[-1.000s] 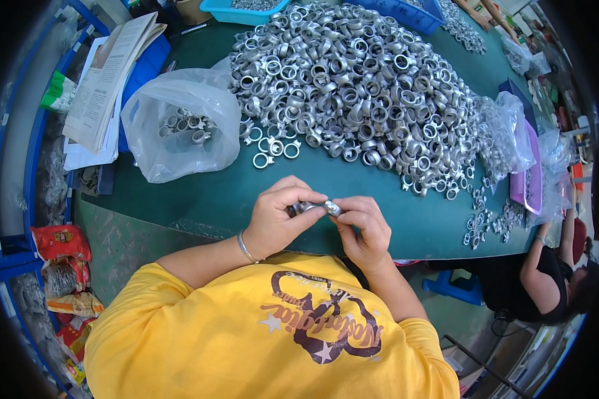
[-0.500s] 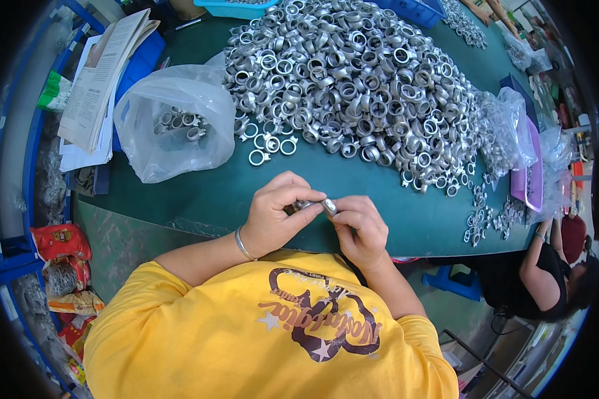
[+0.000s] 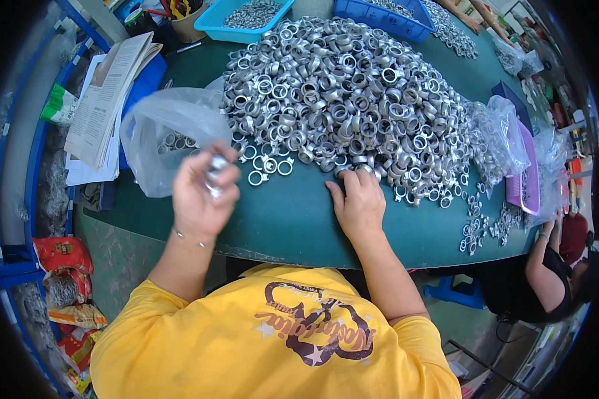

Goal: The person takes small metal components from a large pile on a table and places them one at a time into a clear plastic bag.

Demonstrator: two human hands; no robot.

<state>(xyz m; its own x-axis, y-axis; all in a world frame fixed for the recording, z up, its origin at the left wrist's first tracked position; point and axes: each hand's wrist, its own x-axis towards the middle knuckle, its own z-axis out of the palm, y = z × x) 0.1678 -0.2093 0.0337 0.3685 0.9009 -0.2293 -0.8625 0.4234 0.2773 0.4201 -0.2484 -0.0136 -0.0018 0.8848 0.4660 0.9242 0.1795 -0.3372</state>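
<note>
My left hand (image 3: 205,193), smeared by motion, is closed around silvery metal rings (image 3: 215,174) in front of the mouth of a clear plastic bag (image 3: 146,153). How many rings it holds I cannot tell. Similar rings with small lugs lie inside the bag. My right hand (image 3: 361,205) rests at the front edge of a large heap of these metal rings (image 3: 353,86). Its thumb is apart from the fingers, and the fingertips touch rings there; nothing is seen gripped. A few loose rings (image 3: 266,164) lie on the green table (image 3: 293,229) between the hands.
Stacked papers (image 3: 106,100) lean on a blue bin at the left. Behind the heap stand a light-blue basket (image 3: 209,30) and a blue crate (image 3: 379,25) with small parts. Plastic bags (image 3: 506,136) and a purple basket (image 3: 529,179) are at the right, near a seated person (image 3: 532,279).
My hands have parted from in front of my chest. The left has carried rings leftward to the bag; the right has moved forward to the heap's edge.
</note>
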